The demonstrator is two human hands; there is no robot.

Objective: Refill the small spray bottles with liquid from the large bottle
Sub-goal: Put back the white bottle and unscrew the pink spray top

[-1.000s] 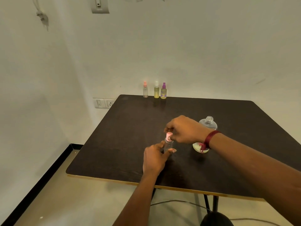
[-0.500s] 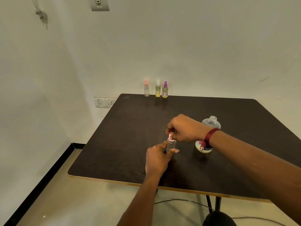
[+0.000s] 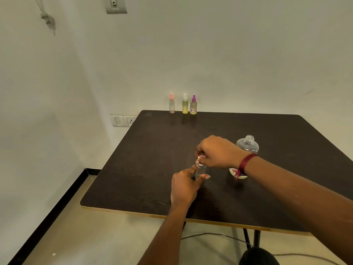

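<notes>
left hand (image 3: 184,185) fingers wrap the small clear spray bottle (image 3: 199,172) to steady it; right hand (image 3: 215,153) pinches its pink spray cap (image 3: 200,163) (twist direction unclear).

Corner of a plain room. Back wall (image 3: 229,54) and left wall (image 3: 28,111) off-white, matte, faintly scuffed. Light even and soft, source not visible.

Grey switch box (image 3: 116,5) high on the back wall. Something pale and frayed (image 3: 47,20) hangs on the left wall, too blurred to identify. White switch-and-socket plate (image 3: 123,120) low on the back wall, just beside the table's far left corner.

Table (image 3: 248,127): dark wood-grain top, rounded corners, pale edge band (image 3: 210,220), black legs (image 3: 257,238), far edge against the back wall.

Floor (image 3: 95,241) pale beige. Black skirting (image 3: 50,215) along the left wall. Dark cable (image 3: 210,234) across the floor under the table. Dark rounded shape (image 3: 257,257) at bottom edge, unclear.
</notes>
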